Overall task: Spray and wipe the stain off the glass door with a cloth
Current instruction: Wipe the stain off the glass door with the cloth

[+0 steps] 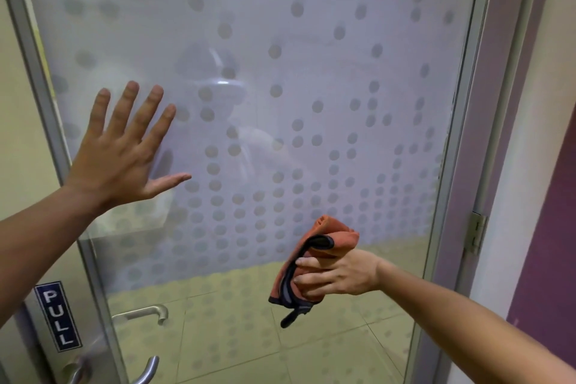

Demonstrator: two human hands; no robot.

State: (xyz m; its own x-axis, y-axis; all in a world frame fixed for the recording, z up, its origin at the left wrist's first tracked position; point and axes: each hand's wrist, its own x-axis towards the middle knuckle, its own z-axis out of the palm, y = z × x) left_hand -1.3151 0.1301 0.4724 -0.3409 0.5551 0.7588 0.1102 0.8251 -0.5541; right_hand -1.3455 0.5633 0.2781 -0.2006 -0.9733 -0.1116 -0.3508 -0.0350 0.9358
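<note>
The glass door (311,56) fills the view, frosted with a pattern of grey dots and clear along its lower part. My left hand (121,153) is open, fingers spread, palm flat against the glass on the left side. My right hand (336,274) is lower and to the right, gripping a bunched orange cloth with black edging (311,256), held just in front of the glass. I cannot make out a distinct stain on the glass. No spray bottle is in view.
A metal door frame (40,78) runs down the left with a blue PULL sign (57,316) and metal handles (146,312) below. At the right are the frame, a hinge (476,232) and a purple wall (542,227). Tiled floor shows through the clear glass.
</note>
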